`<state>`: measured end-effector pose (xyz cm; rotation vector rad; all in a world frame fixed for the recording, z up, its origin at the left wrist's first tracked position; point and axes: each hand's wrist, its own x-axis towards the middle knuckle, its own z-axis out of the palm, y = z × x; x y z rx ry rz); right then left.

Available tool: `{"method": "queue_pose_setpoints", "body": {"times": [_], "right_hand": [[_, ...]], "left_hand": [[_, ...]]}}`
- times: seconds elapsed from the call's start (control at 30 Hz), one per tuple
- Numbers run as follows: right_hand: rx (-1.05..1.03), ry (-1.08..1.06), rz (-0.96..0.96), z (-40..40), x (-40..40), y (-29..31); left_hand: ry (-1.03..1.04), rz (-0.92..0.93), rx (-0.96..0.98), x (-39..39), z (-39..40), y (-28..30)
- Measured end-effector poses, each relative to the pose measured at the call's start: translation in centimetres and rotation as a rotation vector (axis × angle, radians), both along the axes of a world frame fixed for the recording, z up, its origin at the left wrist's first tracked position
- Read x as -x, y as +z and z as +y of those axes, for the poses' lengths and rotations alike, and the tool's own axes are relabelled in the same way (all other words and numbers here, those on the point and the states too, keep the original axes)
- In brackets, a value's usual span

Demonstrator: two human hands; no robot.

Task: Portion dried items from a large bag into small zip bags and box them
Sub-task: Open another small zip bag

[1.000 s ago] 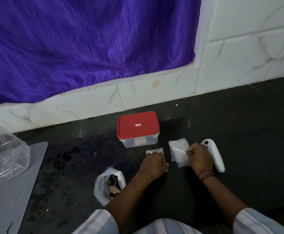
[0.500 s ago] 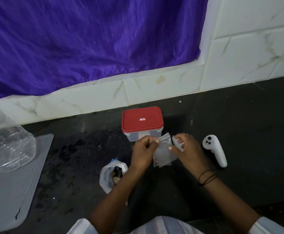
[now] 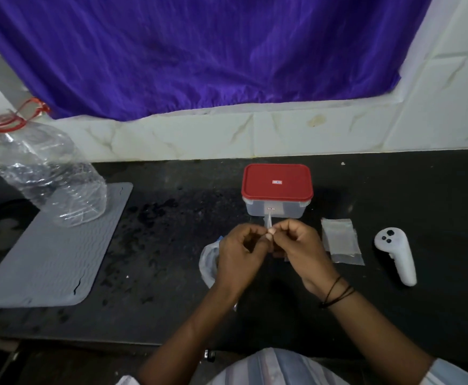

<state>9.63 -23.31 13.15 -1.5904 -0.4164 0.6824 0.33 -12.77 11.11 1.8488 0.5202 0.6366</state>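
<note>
Single head-worn view, looking forward and steeply down onto the dark bench, close above it; purple curtain and tiled wall fill the far field.

Glossy red plastic lid — matt ribbed grey mat (purple cloth behind).

Counter: dark, near-black stone, speckled with damp-looking marks left of centre; back edge meets a white tiled wall.

On it, left to right:
- grey ribbed mat, left side, small tear at its near edge
- clear plastic bottle lying tilted, base on the mat
- white plastic bag, partly hidden
- clear box with red lid, closed, near the back
- small clear zip bags, flat, stacked
- white controller, just right of the zip bags
</note>
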Motion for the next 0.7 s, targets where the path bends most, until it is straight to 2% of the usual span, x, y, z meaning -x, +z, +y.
{"method": "queue_pose_setpoints", "body": {"times": [0.13,0.2,0.3,0.4,0.47,0.53,0.63,0.7], "right_hand": [[-0.052,0.032,0.202,0.8,1.1,0.3],[-0.045,0.064,0.234,1.2,1.6,0.4],[-0.068,0.120,0.190,1.7,2.4,0.8],[-0.007,0.190,0.004,2.4,3.0,1.1],[0.091,0.205,-0.175,3.0,3.3,1.0],[0.211,0.196,-0.377,3.6,3.7,0.8],[0.313,0.200,-0.682,3.9,4.3,1.2],[0.407,0.298,-0.878,4.1,4.5,1.9]], "left_hand": [[0.015,-0.014,0.186,1.3,0.6,1.1],[0.019,-0.005,0.279,1.9,0.9,1.3],[0.042,-0.004,0.435,2.8,1.6,1.6],[0.046,0.020,0.531,3.7,2.4,1.9],[0.068,0.063,0.471,4.3,3.3,1.8],[0.114,0.115,0.327,4.9,4.0,1.5],[0.191,0.213,0.006,5.6,4.6,1.5],[0.257,0.267,-0.220,6.1,4.8,1.7]]}}
